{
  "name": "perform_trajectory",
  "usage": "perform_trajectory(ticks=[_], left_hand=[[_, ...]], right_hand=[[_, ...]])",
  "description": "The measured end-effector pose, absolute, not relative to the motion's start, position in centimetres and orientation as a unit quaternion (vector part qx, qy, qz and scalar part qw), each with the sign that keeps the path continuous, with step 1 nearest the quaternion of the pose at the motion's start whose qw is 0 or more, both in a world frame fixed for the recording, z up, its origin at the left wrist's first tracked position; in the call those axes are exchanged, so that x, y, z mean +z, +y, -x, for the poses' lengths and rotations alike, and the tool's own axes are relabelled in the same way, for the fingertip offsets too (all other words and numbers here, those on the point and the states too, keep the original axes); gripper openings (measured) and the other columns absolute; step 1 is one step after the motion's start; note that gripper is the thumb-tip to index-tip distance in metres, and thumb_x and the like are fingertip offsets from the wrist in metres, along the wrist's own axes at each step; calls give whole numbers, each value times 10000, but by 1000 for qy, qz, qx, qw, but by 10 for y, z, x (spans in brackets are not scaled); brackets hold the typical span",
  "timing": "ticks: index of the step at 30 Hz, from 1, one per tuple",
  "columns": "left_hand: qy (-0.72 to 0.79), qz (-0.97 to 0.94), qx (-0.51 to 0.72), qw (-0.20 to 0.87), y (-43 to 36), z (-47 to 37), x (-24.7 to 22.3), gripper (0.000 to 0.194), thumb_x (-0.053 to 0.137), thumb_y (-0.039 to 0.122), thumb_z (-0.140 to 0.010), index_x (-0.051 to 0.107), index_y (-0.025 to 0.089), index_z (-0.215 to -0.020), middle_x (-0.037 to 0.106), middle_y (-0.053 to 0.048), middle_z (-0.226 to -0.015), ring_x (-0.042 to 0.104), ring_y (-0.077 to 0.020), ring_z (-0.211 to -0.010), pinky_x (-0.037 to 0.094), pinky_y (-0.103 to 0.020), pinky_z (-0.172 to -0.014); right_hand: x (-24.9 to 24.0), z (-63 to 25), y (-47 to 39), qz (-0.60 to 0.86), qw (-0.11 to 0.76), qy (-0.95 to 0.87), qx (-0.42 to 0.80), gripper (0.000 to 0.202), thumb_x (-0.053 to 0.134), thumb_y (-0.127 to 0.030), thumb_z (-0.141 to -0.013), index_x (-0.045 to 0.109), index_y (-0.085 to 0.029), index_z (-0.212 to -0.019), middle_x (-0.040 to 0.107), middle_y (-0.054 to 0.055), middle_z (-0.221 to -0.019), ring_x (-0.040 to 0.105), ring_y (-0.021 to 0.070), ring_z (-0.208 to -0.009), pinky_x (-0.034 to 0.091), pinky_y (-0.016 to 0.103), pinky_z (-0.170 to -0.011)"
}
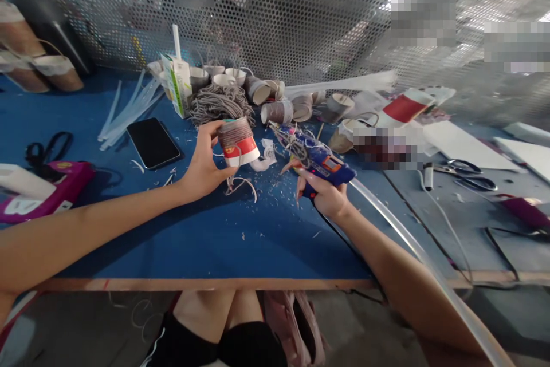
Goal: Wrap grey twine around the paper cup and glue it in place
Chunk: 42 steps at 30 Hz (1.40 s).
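Observation:
A paper cup (239, 146), red and white with grey cord wound round its upper part, is in my left hand (205, 164), gripped between thumb and fingers. A loose cord end hangs below it. To the right, my right hand (324, 190) is closed round the handle of a blue glue gun (320, 155), whose nozzle points up and left, tangled in glue strands. A long clear glue stick (387, 212) runs from its back end. Between the hands lies a crumpled white scrap (264, 156). Behind the cup is a heap of grey cord (221, 102).
A phone (153, 142) and glue sticks (129, 112) lie at the left, near a drink carton (177, 83). Cord-wrapped cups (277, 111) stand and lie along the mesh screen (275, 23). Scissors (466, 175) and cables are at the right.

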<state>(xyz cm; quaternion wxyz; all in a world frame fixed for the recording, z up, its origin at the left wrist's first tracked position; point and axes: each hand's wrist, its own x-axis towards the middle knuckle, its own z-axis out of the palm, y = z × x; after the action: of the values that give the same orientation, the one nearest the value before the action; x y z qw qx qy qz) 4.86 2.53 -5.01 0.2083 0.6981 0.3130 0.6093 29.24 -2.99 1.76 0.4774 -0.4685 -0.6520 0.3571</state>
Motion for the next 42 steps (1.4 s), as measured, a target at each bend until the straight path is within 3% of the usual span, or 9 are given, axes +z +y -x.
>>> perform_trajectory(ticks=[5,10,16,23,33,42], left_hand=[[339,-682,612,214,27,-48,-52,827,863,311,-621,415,283,-1316,470,-94,-1321,527,-274,-1221,463,-512,-1047],[352,-676,613,205,26,-48,-50,812,873,387,-625,454,276,-1311,497,-94,-1296,528,-277,-1207,466,-508,-1034],[340,-702,600,177,23,-46,-43,829,880,414,-626,476,289,-1339,515,-96,-1311,503,-299,-1238,491,-499,-1009],[345,-712,588,168,20,-46,-39,824,863,486,-651,472,294,-1351,523,-100,-1313,515,-300,-1219,503,-490,-975],[306,-742,577,150,22,-44,-35,808,839,526,-679,457,286,-1350,507,-87,-1302,494,-289,-1253,464,-487,-1061],[294,-735,589,161,22,-45,-38,795,864,460,-670,475,308,-1347,518,-88,-1294,505,-292,-1241,496,-482,-1003]], right_hand=[[26,-285,-28,508,506,-588,374,387,746,-522,-690,537,-211,-592,466,-54,-392,464,114,-293,402,253,-277],[25,-283,-24,494,506,-619,342,327,765,-449,-707,557,-220,-601,468,-61,-400,426,102,-270,433,276,-284],[19,-279,-30,467,455,-672,352,216,751,-385,-691,642,-198,-685,621,-10,-533,466,90,-310,422,248,-265],[24,-277,-34,493,415,-686,339,174,720,-314,-706,624,-188,-633,620,-6,-509,469,89,-297,437,237,-288],[21,-278,-32,496,402,-695,331,201,704,-316,-716,603,-189,-598,610,0,-500,477,93,-324,406,223,-282],[12,-280,-30,482,422,-688,341,202,671,-291,-715,537,-216,-585,559,-29,-484,482,107,-319,412,244,-288]])
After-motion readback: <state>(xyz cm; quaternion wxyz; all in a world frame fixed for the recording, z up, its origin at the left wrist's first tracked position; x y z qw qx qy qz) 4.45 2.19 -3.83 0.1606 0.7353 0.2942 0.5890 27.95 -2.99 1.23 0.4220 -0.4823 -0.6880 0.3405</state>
